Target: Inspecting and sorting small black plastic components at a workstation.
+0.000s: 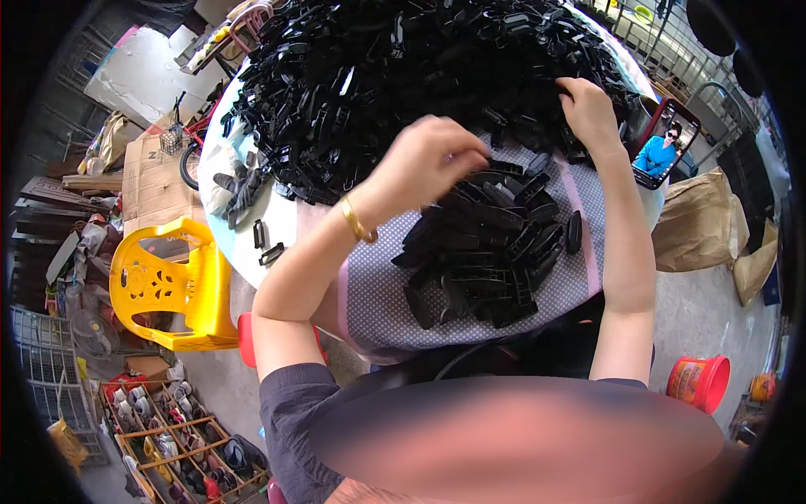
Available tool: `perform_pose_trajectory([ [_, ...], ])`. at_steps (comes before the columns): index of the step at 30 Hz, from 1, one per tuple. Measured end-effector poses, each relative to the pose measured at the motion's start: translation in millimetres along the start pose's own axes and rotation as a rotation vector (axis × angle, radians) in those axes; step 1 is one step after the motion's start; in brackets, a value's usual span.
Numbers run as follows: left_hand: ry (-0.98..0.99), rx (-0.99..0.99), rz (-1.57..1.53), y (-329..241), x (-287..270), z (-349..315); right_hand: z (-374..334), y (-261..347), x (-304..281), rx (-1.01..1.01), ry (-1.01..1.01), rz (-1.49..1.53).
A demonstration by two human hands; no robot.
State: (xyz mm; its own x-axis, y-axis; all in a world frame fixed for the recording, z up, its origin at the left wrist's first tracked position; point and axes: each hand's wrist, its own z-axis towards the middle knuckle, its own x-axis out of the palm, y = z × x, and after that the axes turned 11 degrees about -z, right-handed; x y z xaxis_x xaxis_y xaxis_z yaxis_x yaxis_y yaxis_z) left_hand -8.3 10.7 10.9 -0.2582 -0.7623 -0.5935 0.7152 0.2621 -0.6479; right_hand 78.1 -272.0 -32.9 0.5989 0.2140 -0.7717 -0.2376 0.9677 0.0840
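Note:
A big heap of black plastic pieces, narrow and clip-like, covers the far part of a round table. My left hand, with a gold bracelet on its wrist, hovers between this heap and a smaller nearer pile of the same black pieces. Its fingers are curled together; whatever lies in them is hidden. At the right side of the big heap, my right hand touches or nearly touches the pieces with bent fingers. Black against black, I cannot make out what it pinches.
The smaller pile lies on a dotted grey cloth. Two loose pieces and grey gloves are at the table's left. A phone stands at the right edge. Around the table are a yellow chair, a red bucket and a shoe rack.

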Motion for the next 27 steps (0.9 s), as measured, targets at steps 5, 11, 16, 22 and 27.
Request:
perform_pose_trajectory([
  [5,-0.201,-0.162,0.67,54,-9,-5,0,10,-5,-0.1,-0.032,0.035],
  [11,-0.159,-0.082,0.758,55,3,-6,-2,28,-13,-0.073,0.067,0.0],
  [16,-0.361,0.024,0.384,57,1,-7,5,21,-11,0.002,-0.136,0.179],
  [22,-0.377,-0.12,0.096,60,-3,-9,67,48,-15,-0.251,-0.484,-0.017],
  [27,-0.379,-0.214,-0.22,63,-1,-7,93,43,28,-0.286,-0.247,-0.101],
])
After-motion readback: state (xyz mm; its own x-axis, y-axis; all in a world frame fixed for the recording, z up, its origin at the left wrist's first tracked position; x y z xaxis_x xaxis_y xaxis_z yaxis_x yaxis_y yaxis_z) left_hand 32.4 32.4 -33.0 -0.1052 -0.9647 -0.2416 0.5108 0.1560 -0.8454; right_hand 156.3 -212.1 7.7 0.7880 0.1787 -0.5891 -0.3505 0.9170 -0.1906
